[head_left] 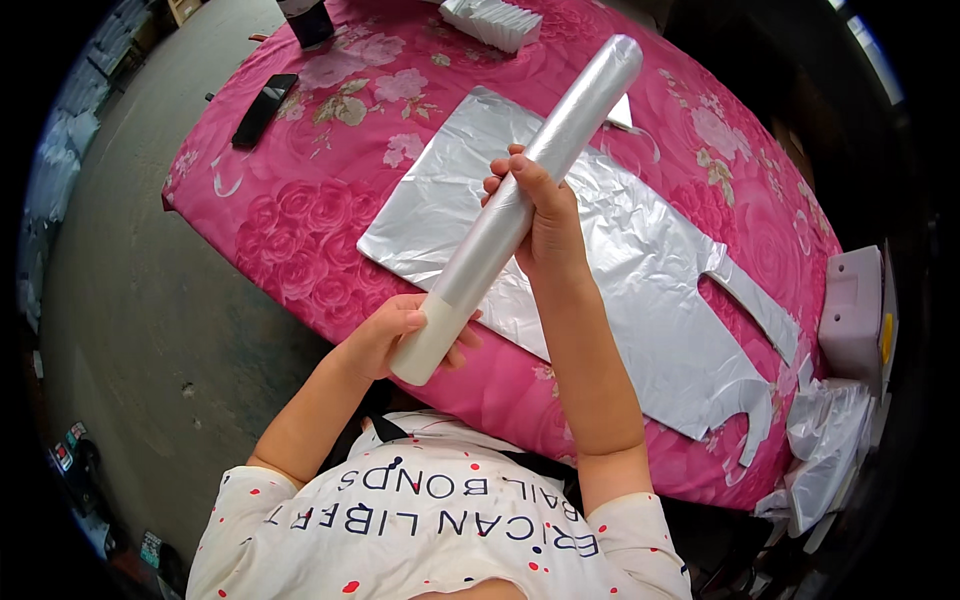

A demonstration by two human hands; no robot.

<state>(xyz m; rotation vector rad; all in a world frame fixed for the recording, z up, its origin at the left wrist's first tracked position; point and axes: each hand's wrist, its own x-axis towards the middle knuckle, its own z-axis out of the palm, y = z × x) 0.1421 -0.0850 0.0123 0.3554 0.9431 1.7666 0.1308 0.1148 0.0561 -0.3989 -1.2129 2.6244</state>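
A long roll of clear plastic film (478, 245) is held slantwise above the table, its far end up and to the right. My left hand (393, 330) grips its near end, where a pale band wraps the roll. Around the middle of the roll, my right hand (545, 205) is closed, thumb on top. Beneath it lies a flat stack of silvery-white plastic bags (640, 290) with handle loops pointing right. The roll hides part of the stack.
A pink flowered cloth (310, 240) covers the table. On it are a black phone (265, 110), a dark cup-like container (308, 22) and a folded white bundle (492, 22). At the right edge stand a pale plastic box (850, 315) and crumpled clear bags (828, 440).
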